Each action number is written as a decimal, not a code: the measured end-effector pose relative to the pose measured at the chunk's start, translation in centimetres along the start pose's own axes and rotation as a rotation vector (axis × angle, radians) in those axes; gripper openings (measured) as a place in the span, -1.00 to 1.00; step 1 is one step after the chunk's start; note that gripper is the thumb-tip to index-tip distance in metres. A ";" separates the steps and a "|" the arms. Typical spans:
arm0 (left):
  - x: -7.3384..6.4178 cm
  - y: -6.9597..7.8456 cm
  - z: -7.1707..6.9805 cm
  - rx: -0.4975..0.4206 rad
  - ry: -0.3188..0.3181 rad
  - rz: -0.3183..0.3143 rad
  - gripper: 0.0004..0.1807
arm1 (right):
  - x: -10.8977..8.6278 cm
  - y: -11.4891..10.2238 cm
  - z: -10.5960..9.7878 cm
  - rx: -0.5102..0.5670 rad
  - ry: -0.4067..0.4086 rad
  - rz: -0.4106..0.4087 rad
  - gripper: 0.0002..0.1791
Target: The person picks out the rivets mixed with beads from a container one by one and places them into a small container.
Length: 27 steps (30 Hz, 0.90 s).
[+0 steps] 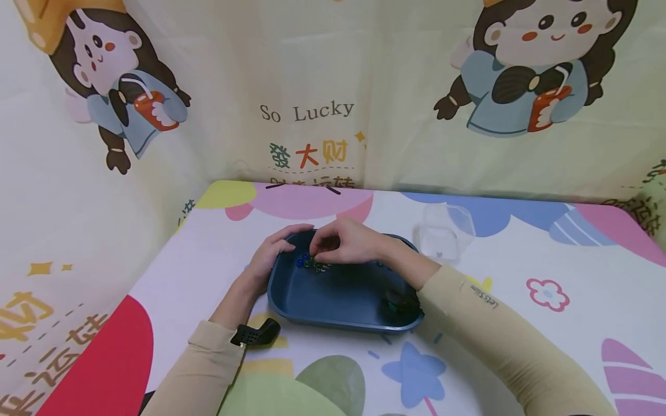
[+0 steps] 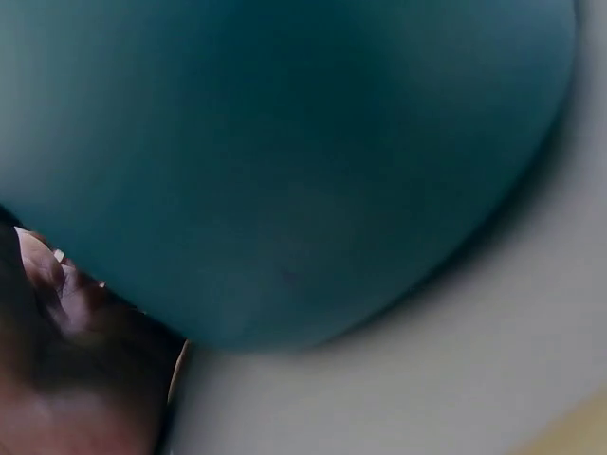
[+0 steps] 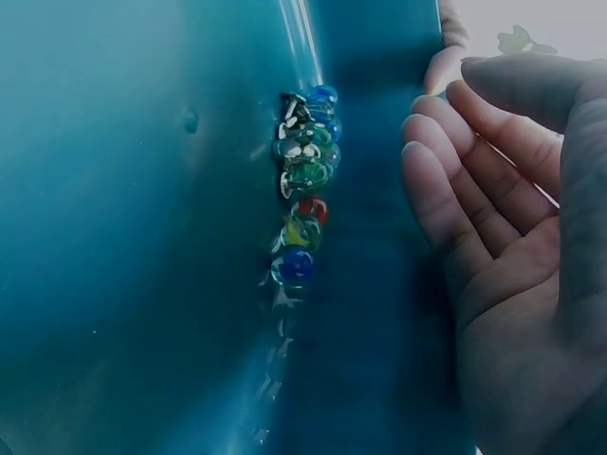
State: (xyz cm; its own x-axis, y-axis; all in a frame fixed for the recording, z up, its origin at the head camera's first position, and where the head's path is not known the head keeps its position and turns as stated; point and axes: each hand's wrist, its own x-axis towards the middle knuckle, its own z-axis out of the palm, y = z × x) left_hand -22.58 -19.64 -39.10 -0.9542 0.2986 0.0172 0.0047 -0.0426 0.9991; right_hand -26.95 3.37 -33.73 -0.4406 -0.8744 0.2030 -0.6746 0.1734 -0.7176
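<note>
The right hand [image 1: 347, 241] curls, thumb near forefinger; I can't tell whether they pinch anything. Beside them lie marbles [image 3: 305, 175], likely light, hard, slick; I'd grip one round its middle. Beyond, the left hand [image 1: 265, 257] grips the tray [image 1: 317, 297].
</note>
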 end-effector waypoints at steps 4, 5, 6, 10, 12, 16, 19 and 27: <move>-0.1 0.2 -0.3 -0.025 0.010 -0.003 -0.38 | 0.5 -0.1 0.1 -0.011 0.000 -0.007 -0.88; -0.1 0.2 -0.4 -0.038 0.012 -0.006 -0.38 | 0.6 -0.1 0.1 -0.013 -0.003 -0.008 -0.88; -0.1 0.2 -0.4 -0.049 0.012 -0.007 -0.38 | 0.7 -0.1 0.1 -0.012 -0.008 -0.005 -0.88; 0.0 0.1 -0.2 -0.085 0.003 -0.011 -0.37 | 0.6 -0.1 0.2 -0.018 -0.041 0.027 -0.87; 0.0 0.0 -0.1 -0.084 0.002 -0.008 -0.37 | 0.5 0.0 0.2 -0.027 -0.061 0.044 -0.86; 0.1 0.1 0.3 -0.089 0.007 0.005 -0.36 | 0.4 0.1 0.3 -0.042 -0.095 0.061 -0.86; 0.0 0.2 0.4 -0.101 0.011 0.008 -0.36 | 0.4 0.2 0.4 -0.057 -0.111 0.060 -0.85; -0.1 0.1 0.3 -0.105 0.007 0.020 -0.36 | 0.5 0.6 1.2 -0.128 -0.138 0.050 -0.84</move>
State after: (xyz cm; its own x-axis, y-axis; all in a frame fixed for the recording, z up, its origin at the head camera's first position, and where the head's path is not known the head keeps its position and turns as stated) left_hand -22.34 -19.41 -38.95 -0.9564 0.2899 0.0362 -0.0074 -0.1478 0.9890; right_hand -26.90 2.46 -34.86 -0.3962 -0.9156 0.0692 -0.7274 0.2670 -0.6322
